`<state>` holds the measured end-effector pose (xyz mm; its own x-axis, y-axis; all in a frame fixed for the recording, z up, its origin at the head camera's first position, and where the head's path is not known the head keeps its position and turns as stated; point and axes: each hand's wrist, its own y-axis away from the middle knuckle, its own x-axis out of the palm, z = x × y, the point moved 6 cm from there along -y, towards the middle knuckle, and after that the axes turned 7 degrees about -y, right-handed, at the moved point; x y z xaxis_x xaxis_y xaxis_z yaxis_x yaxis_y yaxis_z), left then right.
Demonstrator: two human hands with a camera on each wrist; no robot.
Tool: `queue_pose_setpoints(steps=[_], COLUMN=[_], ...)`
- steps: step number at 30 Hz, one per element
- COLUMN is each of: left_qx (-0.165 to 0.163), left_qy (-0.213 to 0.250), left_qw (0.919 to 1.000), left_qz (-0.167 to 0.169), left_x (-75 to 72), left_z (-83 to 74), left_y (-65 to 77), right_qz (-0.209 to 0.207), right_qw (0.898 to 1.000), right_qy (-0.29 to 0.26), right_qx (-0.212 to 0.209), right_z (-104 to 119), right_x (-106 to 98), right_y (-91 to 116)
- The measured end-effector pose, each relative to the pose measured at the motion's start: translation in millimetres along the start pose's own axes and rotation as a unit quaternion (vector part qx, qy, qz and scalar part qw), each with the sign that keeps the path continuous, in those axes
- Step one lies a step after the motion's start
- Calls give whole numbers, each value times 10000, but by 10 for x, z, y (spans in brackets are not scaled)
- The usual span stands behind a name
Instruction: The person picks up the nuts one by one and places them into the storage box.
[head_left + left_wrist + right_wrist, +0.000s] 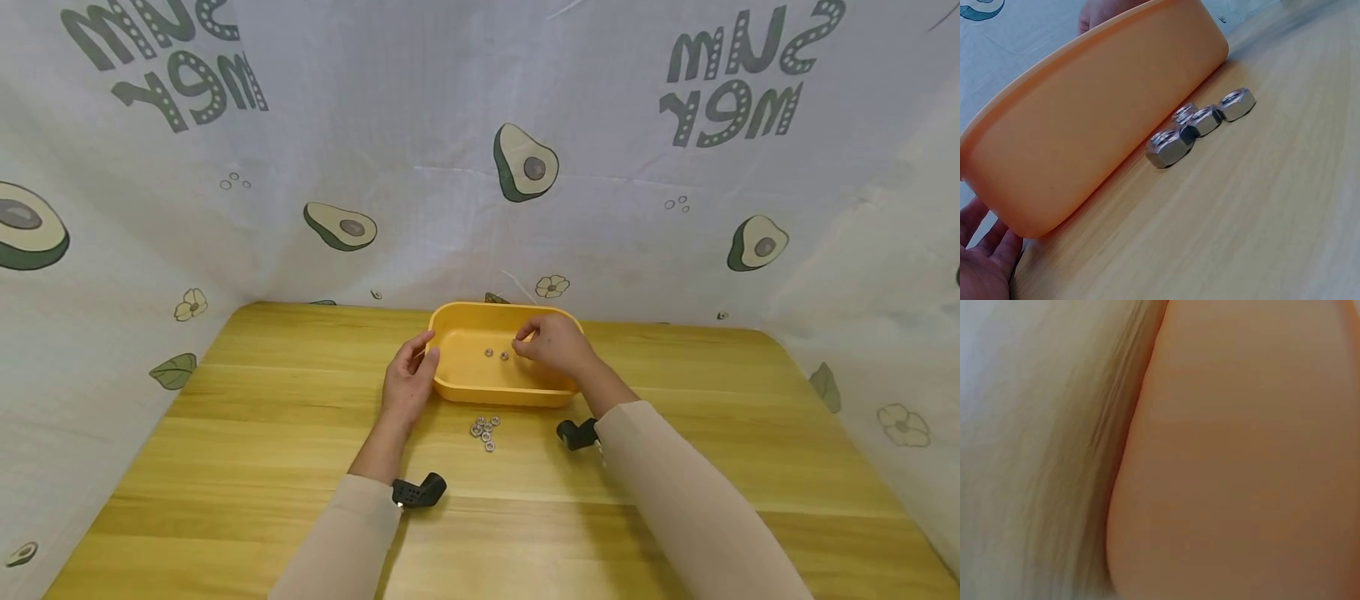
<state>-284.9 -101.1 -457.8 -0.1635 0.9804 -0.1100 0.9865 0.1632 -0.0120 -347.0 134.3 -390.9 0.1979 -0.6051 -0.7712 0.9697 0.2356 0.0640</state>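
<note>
A yellow plastic tray point(502, 395) stands on the wooden table. My left hand point(408, 383) touches its left end from outside, and the left wrist view shows the fingers point(1007, 250) against the tray's corner. Over the right part of the tray, my right hand point(558, 342) holds thumb and index fingertips close together; whether anything is between them cannot be made out. Two metal hex nuts point(504, 356) lie on the tray floor, just left of those fingertips. Several more nuts point(486, 437) lie in a loose cluster in front of the tray, shown closer as shiny nuts point(1205, 120) in the left wrist view.
The table point(300, 450) extends on both sides of the tray. Behind it hangs a white curtain point(420, 125) printed with avocados. A black camera mount point(420, 490) is on the left wrist and another mount point(577, 434) on the right. Only table and tray wall point(1235, 456) fill the right wrist view.
</note>
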Motion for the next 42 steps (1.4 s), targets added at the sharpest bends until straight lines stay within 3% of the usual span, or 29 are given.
queue_pose_setpoints(steps=[11,22,33,42], left_qx=[-7,44,28,28], left_qy=[19,36,-3,-12], left_qw=[10000,10000,10000,10000], left_qz=[14,31,-26,-43], left_x=[26,41,19,1], left_z=[4,-21,-28,-1], left_y=[5,-3,-5,-26], right_qz=[23,115,17,54], right_qw=[9988,9970,9960,9955], right_qy=[250,-135,-437,-824], right_qx=[418,756,777,473], right_z=[-71,-150,-104,12], right_x=[64,111,95,106], right_y=[-123,-136,-163,-100])
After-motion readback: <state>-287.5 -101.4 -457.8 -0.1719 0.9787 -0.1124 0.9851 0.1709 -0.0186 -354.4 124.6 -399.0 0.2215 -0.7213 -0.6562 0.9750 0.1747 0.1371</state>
